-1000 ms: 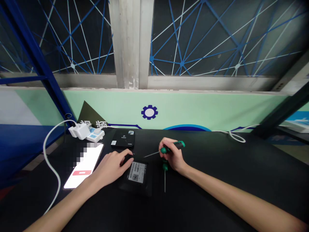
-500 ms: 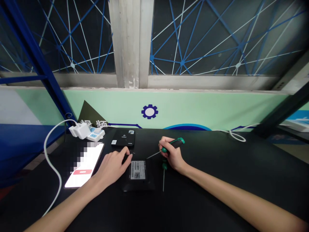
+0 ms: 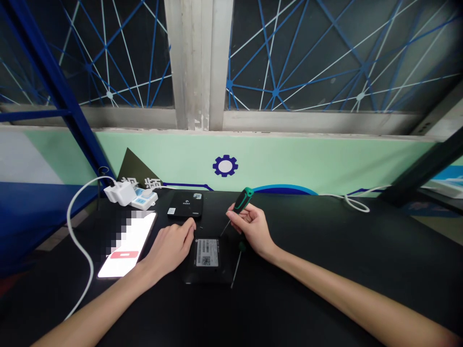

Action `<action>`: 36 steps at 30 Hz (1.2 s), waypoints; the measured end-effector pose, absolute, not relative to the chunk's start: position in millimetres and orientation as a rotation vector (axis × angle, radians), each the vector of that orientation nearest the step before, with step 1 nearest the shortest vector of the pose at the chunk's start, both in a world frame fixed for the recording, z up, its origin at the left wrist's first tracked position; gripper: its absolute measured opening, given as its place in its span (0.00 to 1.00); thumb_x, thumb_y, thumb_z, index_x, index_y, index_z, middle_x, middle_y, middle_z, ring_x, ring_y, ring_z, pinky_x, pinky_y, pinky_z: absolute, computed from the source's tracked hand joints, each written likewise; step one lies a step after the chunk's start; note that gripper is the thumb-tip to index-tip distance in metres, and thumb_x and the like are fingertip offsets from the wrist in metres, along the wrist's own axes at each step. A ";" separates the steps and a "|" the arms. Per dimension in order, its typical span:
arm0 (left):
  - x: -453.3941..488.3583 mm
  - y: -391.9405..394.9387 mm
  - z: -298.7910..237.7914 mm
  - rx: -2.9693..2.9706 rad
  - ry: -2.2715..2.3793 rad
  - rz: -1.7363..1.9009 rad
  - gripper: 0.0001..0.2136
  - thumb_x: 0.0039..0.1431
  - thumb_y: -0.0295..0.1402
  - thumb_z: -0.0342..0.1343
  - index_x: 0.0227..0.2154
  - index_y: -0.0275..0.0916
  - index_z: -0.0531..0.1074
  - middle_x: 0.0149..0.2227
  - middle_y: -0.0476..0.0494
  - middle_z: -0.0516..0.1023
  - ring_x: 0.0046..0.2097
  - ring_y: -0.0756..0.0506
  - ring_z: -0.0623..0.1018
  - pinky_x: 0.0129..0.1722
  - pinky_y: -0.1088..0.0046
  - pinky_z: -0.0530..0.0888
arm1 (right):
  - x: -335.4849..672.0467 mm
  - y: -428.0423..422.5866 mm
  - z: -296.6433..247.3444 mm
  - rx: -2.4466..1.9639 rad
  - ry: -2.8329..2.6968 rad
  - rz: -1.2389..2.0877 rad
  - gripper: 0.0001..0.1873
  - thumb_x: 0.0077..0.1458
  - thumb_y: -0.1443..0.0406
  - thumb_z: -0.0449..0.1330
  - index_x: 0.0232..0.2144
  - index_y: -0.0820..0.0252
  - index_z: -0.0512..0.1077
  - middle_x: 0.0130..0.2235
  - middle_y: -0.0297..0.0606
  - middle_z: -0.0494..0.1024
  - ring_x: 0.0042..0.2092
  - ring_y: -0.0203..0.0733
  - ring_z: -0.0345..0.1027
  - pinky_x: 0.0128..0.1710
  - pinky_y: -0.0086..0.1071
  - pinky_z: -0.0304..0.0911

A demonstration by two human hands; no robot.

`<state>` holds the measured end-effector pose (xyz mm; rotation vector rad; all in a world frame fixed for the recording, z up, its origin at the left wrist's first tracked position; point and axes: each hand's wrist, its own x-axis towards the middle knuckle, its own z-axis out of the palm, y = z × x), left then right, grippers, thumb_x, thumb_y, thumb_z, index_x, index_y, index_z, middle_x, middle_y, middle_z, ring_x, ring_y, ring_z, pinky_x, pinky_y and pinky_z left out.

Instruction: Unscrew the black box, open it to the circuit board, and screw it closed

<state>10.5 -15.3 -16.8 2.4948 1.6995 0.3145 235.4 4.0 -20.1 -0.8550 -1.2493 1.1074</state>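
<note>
- At far left, we log a white cable (image 3: 70, 241) looping up to a white charger (image 3: 117, 193), plugged into a white power strip (image 3: 144, 198).
- Below these lies a smartphone (image 3: 125, 255), screen lit, its upper part pixelated.
- Next comes the left hand (image 3: 168, 250): fingers loosely together, palm down, holding nothing we can see. It sits just beside the labelled black box, though we cannot tell whether they touch.
- Above it lies a flat black box (image 3: 184, 205), well clear of both hands.
- At centre, the labelled black box (image 3: 208, 260) lies flat on the black tabletop (image 3: 325, 241), sticker up.
- Just right of it rests a loose green-handled screwdriver (image 3: 241, 246), shaft slanting down and left.
- The right hand (image 3: 253, 229) is clamped on a green-and-black screwdriver (image 3: 243, 200), pinched between thumb and fingers.
- Main change: that handle has swung up from its earlier low angle. The shaft now slopes down, its tip near the box's upper right corner — contact unclear.
- At far right, a white cable (image 3: 356, 205) lies coiled along the back of the tabletop.
</note>
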 end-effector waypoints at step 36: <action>6.9 -12.3 -16.2 2.517 1.663 0.318 0.11 0.71 0.33 0.40 0.41 0.43 0.68 0.31 0.47 0.79 0.33 0.42 0.80 0.30 0.72 0.64 | 232.9 -2.5 -22.9 -0.763 -1.494 1.165 0.19 0.58 0.50 0.63 0.39 0.61 0.74 0.30 0.37 0.76 0.23 0.32 0.61 0.19 0.26 0.58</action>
